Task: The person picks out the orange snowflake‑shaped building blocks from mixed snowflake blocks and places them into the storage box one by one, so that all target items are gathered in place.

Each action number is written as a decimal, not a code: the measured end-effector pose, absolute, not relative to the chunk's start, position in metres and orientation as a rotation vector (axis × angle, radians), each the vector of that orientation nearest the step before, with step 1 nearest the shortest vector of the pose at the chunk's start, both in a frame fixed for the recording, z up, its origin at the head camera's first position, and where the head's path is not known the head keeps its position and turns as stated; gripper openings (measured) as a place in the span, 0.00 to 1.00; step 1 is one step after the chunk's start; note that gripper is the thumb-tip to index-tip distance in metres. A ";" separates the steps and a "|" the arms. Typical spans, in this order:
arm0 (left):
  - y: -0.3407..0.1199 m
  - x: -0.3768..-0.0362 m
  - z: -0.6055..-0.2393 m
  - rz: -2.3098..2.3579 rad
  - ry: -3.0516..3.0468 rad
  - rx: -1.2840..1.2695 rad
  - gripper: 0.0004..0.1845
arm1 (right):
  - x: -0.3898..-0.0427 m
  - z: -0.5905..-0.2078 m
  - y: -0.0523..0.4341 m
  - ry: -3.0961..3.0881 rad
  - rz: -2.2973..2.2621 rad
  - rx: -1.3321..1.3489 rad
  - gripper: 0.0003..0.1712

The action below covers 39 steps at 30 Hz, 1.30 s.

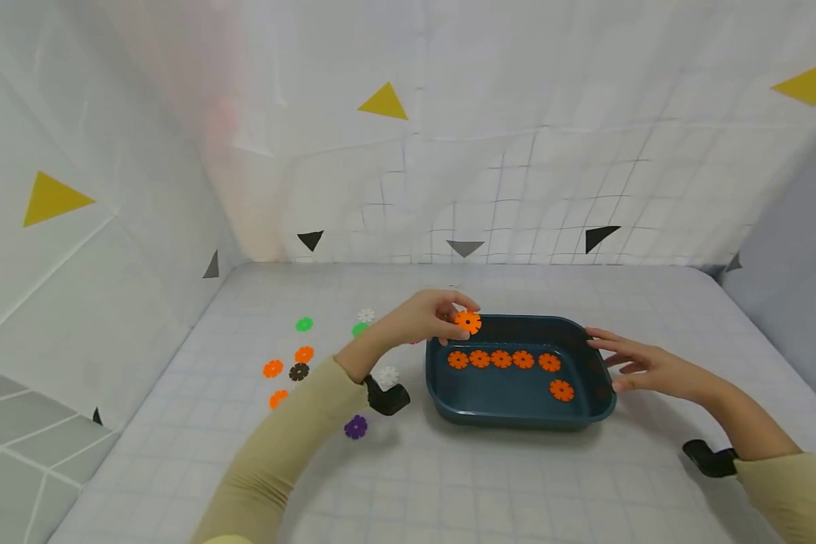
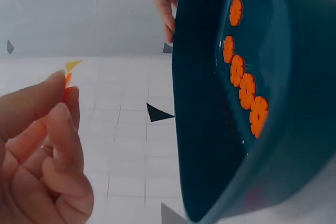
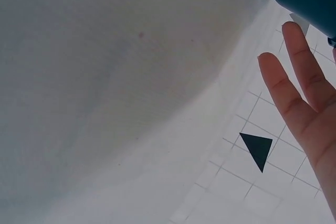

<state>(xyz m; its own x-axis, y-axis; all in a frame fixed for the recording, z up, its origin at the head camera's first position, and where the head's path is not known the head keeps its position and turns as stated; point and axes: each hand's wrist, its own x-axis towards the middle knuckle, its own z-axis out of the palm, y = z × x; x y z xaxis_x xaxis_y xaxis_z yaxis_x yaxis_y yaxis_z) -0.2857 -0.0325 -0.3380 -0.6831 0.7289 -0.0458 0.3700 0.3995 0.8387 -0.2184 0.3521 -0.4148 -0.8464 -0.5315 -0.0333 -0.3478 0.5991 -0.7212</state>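
Pinching an orange snowflake disc (image 1: 468,322) between thumb and fingertips, the left hand (image 1: 425,317) hovers over the near-left corner of a dark teal tray (image 1: 517,412), so the disc hangs just above the tray's rim. In the left wrist view only a thin orange edge of that disc (image 2: 67,81) shows between the curled fingers (image 2: 63,129), with the tray's wall (image 2: 294,145) looming beside them.

Inside the tray a row of five orange discs (image 1: 502,359) lies edge to edge along the floor, and one more orange disc (image 1: 561,390) sits apart, nearer the front right corner. The same row (image 2: 244,85) appears in the left wrist view.

The right hand (image 1: 642,366) rests at the tray's right end with its fingers (image 3: 294,93) stretched out straight and released, grasping nothing; the fingertips lie against or just beside the rim, and I cannot tell which.

On the white gridded surface (image 1: 503,483) to the left of the tray lie loose discs: two green ones (image 1: 304,324), a white one (image 1: 366,315) near the back, another white one (image 1: 388,375) beside the left wrist, three orange ones (image 1: 273,369), a black one (image 1: 299,372) and a purple one (image 1: 356,427) nearest the front. White sheets with yellow and black triangles (image 1: 383,102) hang behind.
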 end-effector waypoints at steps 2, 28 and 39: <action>-0.026 -0.287 -0.338 1.199 2.243 0.955 0.21 | -0.219 -0.414 0.350 2.577 -1.094 -0.736 0.36; 0.046 -0.299 -0.342 1.223 2.106 0.899 0.20 | -0.218 -0.414 0.351 2.465 -1.200 -0.849 0.34; 0.071 -0.308 -0.357 1.016 2.082 0.900 0.20 | -0.219 -0.415 0.352 2.453 -1.218 -0.891 0.34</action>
